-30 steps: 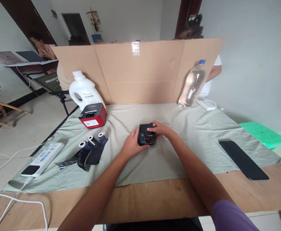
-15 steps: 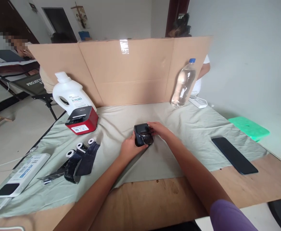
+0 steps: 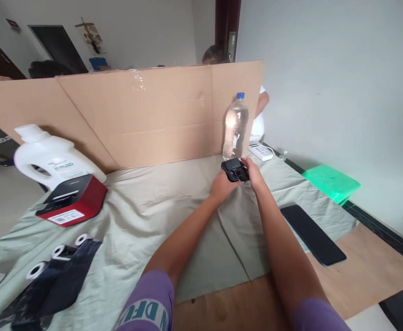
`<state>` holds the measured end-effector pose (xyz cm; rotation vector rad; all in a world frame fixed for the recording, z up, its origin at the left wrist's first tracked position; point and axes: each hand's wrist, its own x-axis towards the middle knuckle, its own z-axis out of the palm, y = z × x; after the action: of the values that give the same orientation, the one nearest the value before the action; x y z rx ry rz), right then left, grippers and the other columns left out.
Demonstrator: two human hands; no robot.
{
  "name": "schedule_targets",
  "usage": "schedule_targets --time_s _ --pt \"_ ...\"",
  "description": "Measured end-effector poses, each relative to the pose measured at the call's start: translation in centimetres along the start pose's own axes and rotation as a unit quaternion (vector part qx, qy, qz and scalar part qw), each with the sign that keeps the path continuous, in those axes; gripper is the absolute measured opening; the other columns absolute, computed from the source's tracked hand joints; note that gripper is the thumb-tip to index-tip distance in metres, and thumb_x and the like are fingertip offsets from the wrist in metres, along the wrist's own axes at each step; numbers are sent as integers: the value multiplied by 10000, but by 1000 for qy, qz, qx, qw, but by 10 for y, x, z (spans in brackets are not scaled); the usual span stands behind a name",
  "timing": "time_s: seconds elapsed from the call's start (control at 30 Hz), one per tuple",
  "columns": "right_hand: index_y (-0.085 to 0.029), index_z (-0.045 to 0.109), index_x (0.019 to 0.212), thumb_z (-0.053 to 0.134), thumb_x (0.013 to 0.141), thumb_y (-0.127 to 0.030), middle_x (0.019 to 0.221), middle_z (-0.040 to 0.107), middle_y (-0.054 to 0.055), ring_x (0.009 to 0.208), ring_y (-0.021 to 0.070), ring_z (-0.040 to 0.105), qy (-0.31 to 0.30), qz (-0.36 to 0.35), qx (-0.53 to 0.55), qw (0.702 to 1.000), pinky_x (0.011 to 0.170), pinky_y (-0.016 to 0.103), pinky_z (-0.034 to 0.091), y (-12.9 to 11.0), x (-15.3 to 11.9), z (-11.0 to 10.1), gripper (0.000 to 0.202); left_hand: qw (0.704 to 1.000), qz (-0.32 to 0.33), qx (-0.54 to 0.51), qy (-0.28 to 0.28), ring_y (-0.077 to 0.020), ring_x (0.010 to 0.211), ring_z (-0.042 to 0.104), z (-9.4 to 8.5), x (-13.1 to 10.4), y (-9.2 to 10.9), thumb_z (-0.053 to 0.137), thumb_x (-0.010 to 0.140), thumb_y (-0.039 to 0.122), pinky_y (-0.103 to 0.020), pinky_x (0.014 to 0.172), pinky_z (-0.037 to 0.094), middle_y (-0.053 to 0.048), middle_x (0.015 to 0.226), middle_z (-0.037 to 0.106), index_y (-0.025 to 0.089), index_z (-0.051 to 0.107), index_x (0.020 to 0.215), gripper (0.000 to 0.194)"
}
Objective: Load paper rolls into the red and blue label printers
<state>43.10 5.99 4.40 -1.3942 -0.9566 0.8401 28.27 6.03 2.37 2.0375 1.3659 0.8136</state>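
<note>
A small black boxy device (image 3: 234, 169), perhaps a portable printer, is in both my hands in front of the water bottle (image 3: 236, 131). Its exact kind does not show; a thin shiny strip crosses its top. My left hand (image 3: 222, 185) wraps its near left side from below. At the right side, my right hand (image 3: 252, 172) grips the edge with bent fingers. Paper rolls (image 3: 60, 252) in dark wrapping lie at the lower left. Behind them sits a red and black receipt printer (image 3: 73, 202).
A white jug (image 3: 54, 158) leans near a standing cardboard panel (image 3: 153, 119). A large black phone (image 3: 313, 234) lies right of my arms. At the back right is a white power bank (image 3: 261, 151). A green stool (image 3: 332, 181) stands beyond the table edge. Someone sits behind the panel.
Both hands have carried the black device forward and to the right, towards the water bottle. My view has turned right, so the jug, printer and rolls appear farther left.
</note>
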Motion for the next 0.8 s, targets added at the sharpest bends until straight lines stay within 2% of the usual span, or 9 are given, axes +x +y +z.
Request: schedule_targets --time_s 0.13,0.27,0.4,0.5,0.57,0.63,0.7,0.8 --pt "-162 614 1367 343 996 -612 1440 611 97 1344 222 565 36 18 47 998 1108 313 439 24 12 -26 643 999 29 -2 -24 -323 1024 714 25 27 10 818 711 566 -355 790 527 -161 1096 754 153 630 1225 686" --pt "-154 645 1324 407 975 -617 1420 627 99 1312 228 588 87 20 112 990 1140 319 412 43 17 -35 627 998 43 13 -53 -335 1034 709 39 45 13 851 669 545 -361 814 532 -164 1096 754 148 650 1177 675" --pt "-168 677 1256 436 950 -619 1371 661 87 1281 223 602 102 1 118 988 1157 351 393 56 23 -38 596 996 39 20 -83 -328 1060 706 51 47 11 818 701 583 -345 830 524 -156 1120 753 155 608 1270 742" --pt "-168 714 1137 451 920 -620 1270 711 101 1230 243 629 111 0 100 989 1139 392 411 57 27 -40 567 996 15 59 -65 -341 1057 703 52 36 9 733 753 670 -360 839 516 -175 1122 745 144 531 1390 851" --pt "-157 717 1071 451 900 -614 1203 729 124 1189 260 647 139 -10 81 987 1109 426 434 53 27 -42 556 994 2 85 -62 -352 1050 699 43 23 4 686 776 702 -370 829 513 -192 1099 742 103 456 1474 948" --pt "-152 713 1024 454 886 -584 1149 735 140 1139 270 664 174 -49 39 983 1078 465 449 44 26 -44 522 993 -10 89 -72 -332 1012 701 24 7 -7 657 806 686 -353 796 511 -164 1032 753 87 392 1531 976" --pt "-165 717 981 487 870 -524 1118 733 144 1110 273 665 190 -101 -13 977 1076 497 432 30 22 -44 440 993 -23 87 -72 -294 956 704 -7 -14 -26 633 847 630 -325 761 503 -116 956 760 112 406 1536 891" --pt "-185 729 948 505 868 -442 1100 727 152 1127 278 644 180 -151 -65 970 1079 494 409 2 14 -36 350 993 -48 102 -28 -244 887 699 -72 -58 -65 603 895 516 -294 752 487 -83 914 757 145 532 1457 677"
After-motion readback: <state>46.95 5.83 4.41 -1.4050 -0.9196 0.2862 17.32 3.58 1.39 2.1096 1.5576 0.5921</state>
